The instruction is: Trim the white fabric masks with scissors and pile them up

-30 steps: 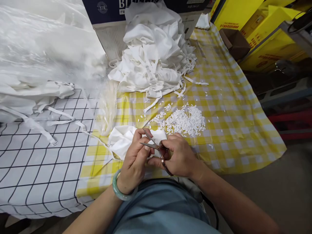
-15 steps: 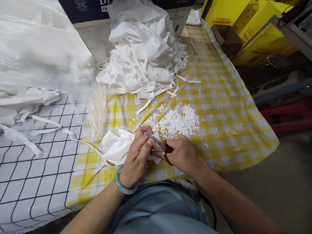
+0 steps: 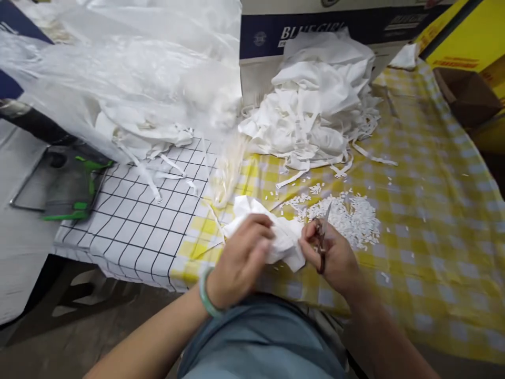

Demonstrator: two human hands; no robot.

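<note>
My left hand (image 3: pixel 241 258), with a green bangle on the wrist, is closed on a crumpled white cloth piece (image 3: pixel 272 231) at the near edge of the yellow checked tablecloth (image 3: pixel 418 210). My right hand (image 3: pixel 335 258) grips small scissors (image 3: pixel 322 231) with the blades pointing up and away, just right of the cloth. Beyond the scissors lies a heap of tiny white cut bits (image 3: pixel 343 213). The view is blurred by motion.
A pile of white cloth pieces and straps (image 3: pixel 315 116) sits at the back by a cardboard box (image 3: pixel 307 37). A clear plastic bag of white pieces (image 3: pixel 130 89) lies on the black-grid cloth (image 3: pixel 138 226) at left. Yellow boxes (image 3: pixel 469 37) stand at right.
The view has swung left. The scissors have come away from the cloth and now point upward in my right hand. My left hand has closed over the cloth.
</note>
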